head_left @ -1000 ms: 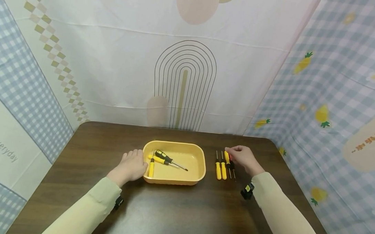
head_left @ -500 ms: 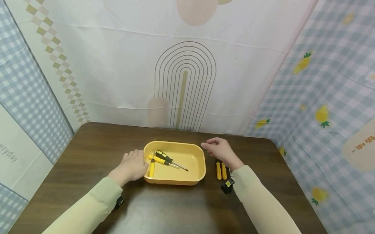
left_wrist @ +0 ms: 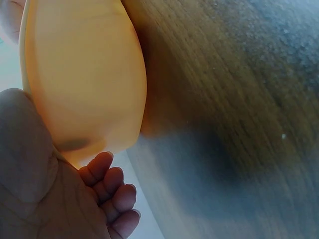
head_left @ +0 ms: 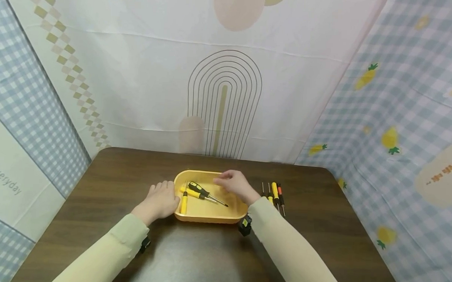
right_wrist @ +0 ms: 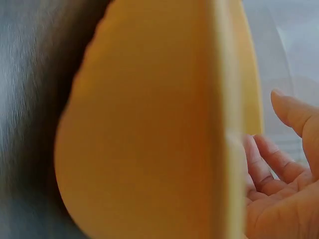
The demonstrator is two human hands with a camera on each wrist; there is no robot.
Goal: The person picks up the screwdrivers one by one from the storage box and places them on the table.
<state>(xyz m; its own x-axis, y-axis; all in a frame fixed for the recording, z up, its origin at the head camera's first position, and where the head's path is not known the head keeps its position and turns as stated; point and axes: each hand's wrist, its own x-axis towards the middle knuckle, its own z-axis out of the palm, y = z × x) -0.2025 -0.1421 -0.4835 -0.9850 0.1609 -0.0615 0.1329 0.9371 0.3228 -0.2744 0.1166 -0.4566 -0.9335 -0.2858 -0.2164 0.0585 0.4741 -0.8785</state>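
A yellow plastic basin (head_left: 208,219) sits on the table. Inside its left half lie a black-and-yellow screwdriver (head_left: 197,187), a yellow-handled one (head_left: 191,193) and an upright-lying yellow one (head_left: 184,204). My left hand (head_left: 158,199) holds the basin's left end; in the left wrist view the thumb is at the rim and the fingers (left_wrist: 122,196) curl beside the end wall. Over the basin's right part is my right hand (head_left: 237,186). In the right wrist view its thumb and fingers stand apart, and no object shows between them.
Right of the basin several screwdrivers lie in a row, among them a yellow one (head_left: 275,191) and a red-and-black one (head_left: 280,194); the right sleeve (head_left: 286,242) partly covers the row. Patterned cloth (head_left: 149,92) hangs behind the brown table (head_left: 116,183).
My right hand has moved left from the row of screwdrivers to above the basin. The row remains on the table. My left hand stays at the basin's left end.
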